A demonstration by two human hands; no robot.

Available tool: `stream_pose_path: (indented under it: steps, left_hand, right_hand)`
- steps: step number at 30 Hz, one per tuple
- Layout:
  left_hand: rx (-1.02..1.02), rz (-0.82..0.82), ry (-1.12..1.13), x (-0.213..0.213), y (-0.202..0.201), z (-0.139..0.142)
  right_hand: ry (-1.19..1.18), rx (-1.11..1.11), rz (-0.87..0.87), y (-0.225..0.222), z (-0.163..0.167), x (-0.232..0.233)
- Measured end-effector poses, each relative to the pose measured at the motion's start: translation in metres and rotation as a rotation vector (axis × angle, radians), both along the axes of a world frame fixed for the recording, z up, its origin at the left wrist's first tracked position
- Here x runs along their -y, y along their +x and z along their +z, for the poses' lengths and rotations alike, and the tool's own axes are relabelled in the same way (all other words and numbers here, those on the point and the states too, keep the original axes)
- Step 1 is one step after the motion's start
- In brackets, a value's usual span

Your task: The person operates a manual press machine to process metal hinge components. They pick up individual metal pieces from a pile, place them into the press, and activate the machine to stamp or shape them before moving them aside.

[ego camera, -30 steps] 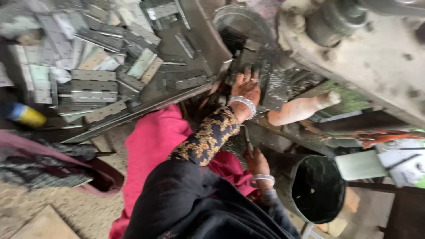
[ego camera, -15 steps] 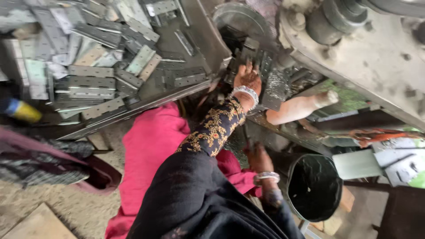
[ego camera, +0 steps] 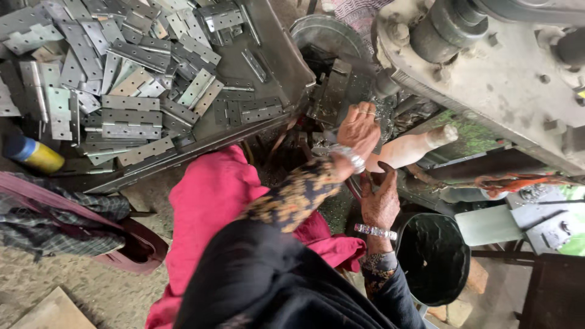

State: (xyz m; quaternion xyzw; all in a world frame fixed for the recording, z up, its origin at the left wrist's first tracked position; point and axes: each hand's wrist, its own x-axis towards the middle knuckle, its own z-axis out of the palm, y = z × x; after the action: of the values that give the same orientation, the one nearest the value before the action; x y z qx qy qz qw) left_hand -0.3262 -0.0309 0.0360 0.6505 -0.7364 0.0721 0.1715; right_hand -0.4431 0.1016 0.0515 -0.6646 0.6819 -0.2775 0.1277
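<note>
Left hand: my left hand (ego camera: 359, 129) was stretched up to the dark hinge plates (ego camera: 332, 97) under the grey machine (ego camera: 487, 67); if the fingers closed on a plate, I cannot tell.
Right hand: my right hand (ego camera: 379, 201) was lower, fingers spread open, holding nothing, just beside the black bucket (ego camera: 434, 259).
Hinges: a big heap of metal hinges (ego camera: 122, 79) lay on the tray (ego camera: 277, 55) to the left.
Yellow can: a yellow can (ego camera: 33, 155) lay at the far left.
</note>
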Motion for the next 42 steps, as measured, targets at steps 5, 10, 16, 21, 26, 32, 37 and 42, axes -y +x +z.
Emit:
stream_pose_path:
  steps: [5, 10, 16, 21, 26, 32, 37, 42]
  left_hand:
    - [-0.032, 0.097, 0.125, -0.031, 0.014, -0.005]
    - [-0.098, 0.059, -0.045, -0.059, 0.043, -0.019]
    - [0.222, 0.067, 0.272, -0.027, 0.029, 0.008]
    - [0.162, 0.101, 0.184, -0.038, 0.029, 0.004]
    - [0.153, 0.053, 0.244, -0.040, 0.036, -0.004]
    - [0.100, 0.139, 0.140, -0.021, 0.035, -0.005]
    - [0.064, 0.061, 0.202, -0.028, 0.037, 0.002]
    - [0.211, 0.059, 0.382, -0.014, 0.035, 0.015]
  right_hand:
    - [0.253, -0.281, 0.034, -0.006, -0.017, 0.006]
    - [0.361, -0.401, 0.144, -0.005, -0.022, 0.013]
    - [0.360, -0.388, 0.127, -0.033, -0.069, 0.020]
    - [0.376, -0.152, 0.120, -0.035, -0.148, -0.021]
    - [0.407, -0.210, 0.172, -0.051, -0.142, 0.010]
    - [0.301, -0.089, 0.234, -0.042, -0.131, 0.006]
    - [0.404, -0.115, 0.159, -0.036, -0.141, -0.017]
    - [0.369, -0.018, 0.230, -0.054, -0.128, 0.005]
